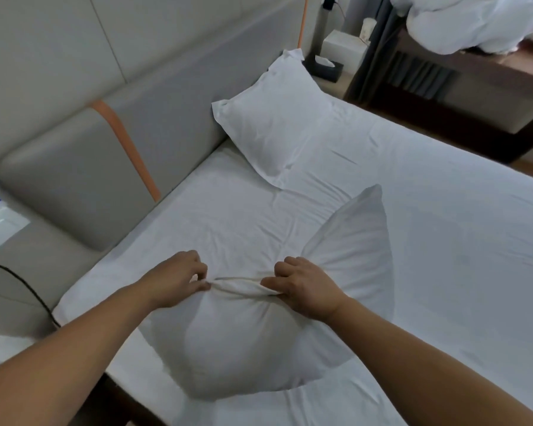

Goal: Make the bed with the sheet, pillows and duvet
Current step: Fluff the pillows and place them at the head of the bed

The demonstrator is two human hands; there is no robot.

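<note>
Item: bed with white sheet [428,210] spread over the mattress, lightly creased near the head end.

Pillow, near [259,327]: white, plump, lying on the sheet at the near edge of the bed, one corner raised toward the right. Its upper edge is gathered into a ridge of bunched fabric between both hands.

Left hand [174,278]: fingers curled, pinching the left end of the gathered edge.

Right hand [302,287]: fingers curled, gripping the right end of the same edge.

Pillow, far [274,127]: white, cased, flat on the sheet, its long side against the headboard.

Headboard [74,167]: padded, grey-beige, with an orange strip [126,149] running diagonally across it.

Duvet [474,23]: white, heaped on a dark wooden bench [462,87] beyond the far side of the bed, well apart from the pillows.

Bedside area, top centre: dark tissue box [323,67] with a tissue showing, a white box [345,47] behind it.

Black cable [25,287]: trails along the left side, beside the mattress corner.

Writing: no legible brand, label or text on any item.
</note>
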